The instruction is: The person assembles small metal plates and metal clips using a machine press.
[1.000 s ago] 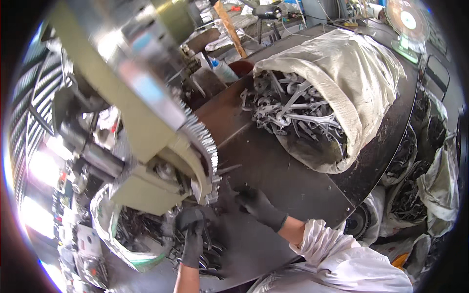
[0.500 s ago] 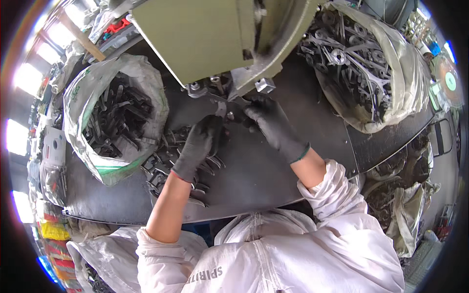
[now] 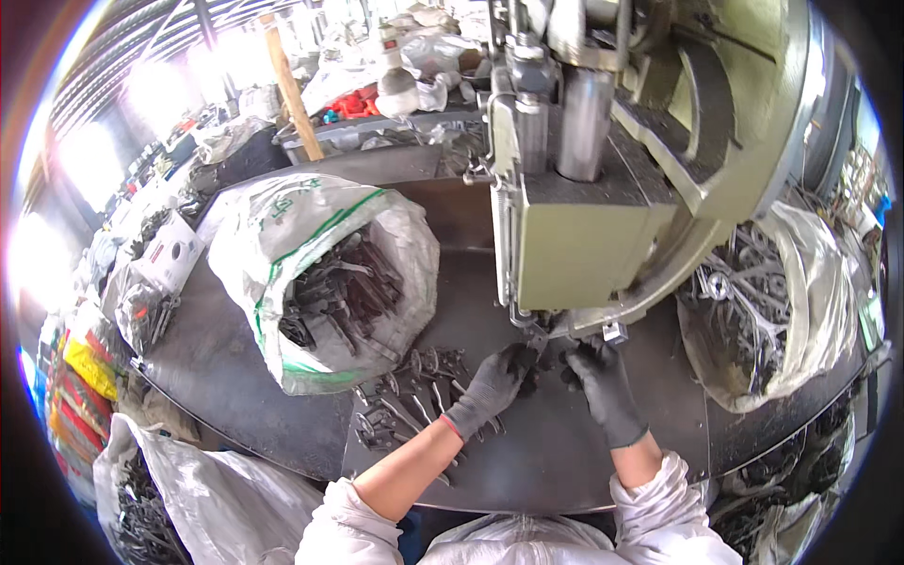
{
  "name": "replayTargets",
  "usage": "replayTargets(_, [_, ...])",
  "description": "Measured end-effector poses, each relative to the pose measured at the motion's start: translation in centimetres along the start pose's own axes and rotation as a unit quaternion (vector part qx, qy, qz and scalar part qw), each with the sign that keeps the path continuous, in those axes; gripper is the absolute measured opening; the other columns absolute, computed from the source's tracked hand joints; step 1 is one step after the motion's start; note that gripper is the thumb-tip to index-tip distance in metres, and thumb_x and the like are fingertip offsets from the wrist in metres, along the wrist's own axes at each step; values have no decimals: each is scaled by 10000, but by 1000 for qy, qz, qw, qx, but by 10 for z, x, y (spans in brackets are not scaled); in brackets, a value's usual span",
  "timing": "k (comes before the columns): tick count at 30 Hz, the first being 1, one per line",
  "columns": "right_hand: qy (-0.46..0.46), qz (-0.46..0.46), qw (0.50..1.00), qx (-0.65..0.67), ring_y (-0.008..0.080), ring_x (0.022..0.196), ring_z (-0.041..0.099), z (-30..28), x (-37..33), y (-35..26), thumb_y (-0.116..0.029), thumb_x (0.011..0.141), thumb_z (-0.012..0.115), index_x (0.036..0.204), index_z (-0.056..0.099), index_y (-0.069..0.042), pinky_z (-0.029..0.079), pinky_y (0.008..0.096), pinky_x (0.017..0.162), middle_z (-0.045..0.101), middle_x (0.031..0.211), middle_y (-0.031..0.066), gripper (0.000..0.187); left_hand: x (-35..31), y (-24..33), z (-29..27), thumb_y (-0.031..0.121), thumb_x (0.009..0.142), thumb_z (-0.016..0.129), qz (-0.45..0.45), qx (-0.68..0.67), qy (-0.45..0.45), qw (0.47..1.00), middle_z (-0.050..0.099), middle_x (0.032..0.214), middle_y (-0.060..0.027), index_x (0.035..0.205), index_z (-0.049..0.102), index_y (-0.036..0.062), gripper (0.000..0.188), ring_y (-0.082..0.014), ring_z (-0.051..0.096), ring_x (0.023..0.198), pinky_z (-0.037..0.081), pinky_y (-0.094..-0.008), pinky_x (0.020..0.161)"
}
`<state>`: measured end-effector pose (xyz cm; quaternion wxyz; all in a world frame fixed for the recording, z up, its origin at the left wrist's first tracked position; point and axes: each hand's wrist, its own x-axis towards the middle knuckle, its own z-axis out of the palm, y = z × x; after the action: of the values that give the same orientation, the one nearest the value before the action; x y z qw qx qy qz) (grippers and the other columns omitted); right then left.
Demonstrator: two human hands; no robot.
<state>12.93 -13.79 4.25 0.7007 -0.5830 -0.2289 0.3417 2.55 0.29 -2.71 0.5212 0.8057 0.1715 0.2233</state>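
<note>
Both hands wear dark grey gloves and work below the head of a green press machine. My left hand is closed with its fingertips at a small curved metal part, right under the machine's lower end. To its right, my right hand has its fingers curled in toward the same spot, beside a small shiny metal block on the machine. Whatever lies in the right fingers is too dark to make out. Loose curved metal parts lie on the dark table beside my left wrist.
A white woven sack of dark metal parts lies open on the left. Another sack, holding silvery forked parts, stands on the right. More sacks sit below the table's near edge, including a white one. A wooden post rises behind.
The view has tilted up and shifted left, so more of the machine and the room behind shows. Both hands stay under the machine, with the right hand's fingers slightly farther from the left's.
</note>
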Motion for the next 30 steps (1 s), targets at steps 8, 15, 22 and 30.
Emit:
replayTargets(8, [-13, 42, 996, -74, 87, 608, 526, 4, 5, 10, -76, 798, 528, 1132, 502, 38, 419, 225, 522, 585, 808, 43, 354, 16, -6, -13, 116, 901, 428, 53, 30, -135, 989, 616, 850, -91, 1015, 574, -18, 229, -158, 583, 749, 477, -294, 697])
replayTargets(15, [-17, -31, 986, -161, 102, 544, 506, -7, 8, 50, -125, 776, 606, 1125, 501, 18, 395, 233, 474, 546, 750, 44, 391, -2, -11, -9, 89, 835, 418, 247, 592, -155, 751, 594, 999, -157, 966, 587, -36, 247, -235, 512, 1030, 377, -367, 925])
replayTargets(22, [-35, 25, 999, -12, 93, 486, 478, 0, 19, 40, -57, 821, 544, 1149, 490, 11, 366, 239, 403, 569, 763, 56, 339, 6, 55, -66, 193, 849, 501, -14, 303, -11, 953, 615, 862, -198, 976, 575, 36, 215, -385, 588, 766, 473, -402, 669])
replayTargets(30, [-78, -35, 996, -22, 84, 566, 519, 7, 8, 22, -98, 850, 494, 1119, 506, -37, 416, 212, 476, 589, 862, 55, 276, -20, 6, -204, 197, 752, 573, 2, 541, -38, 840, 612, 900, -179, 929, 615, 57, 229, -320, 600, 855, 480, -414, 729])
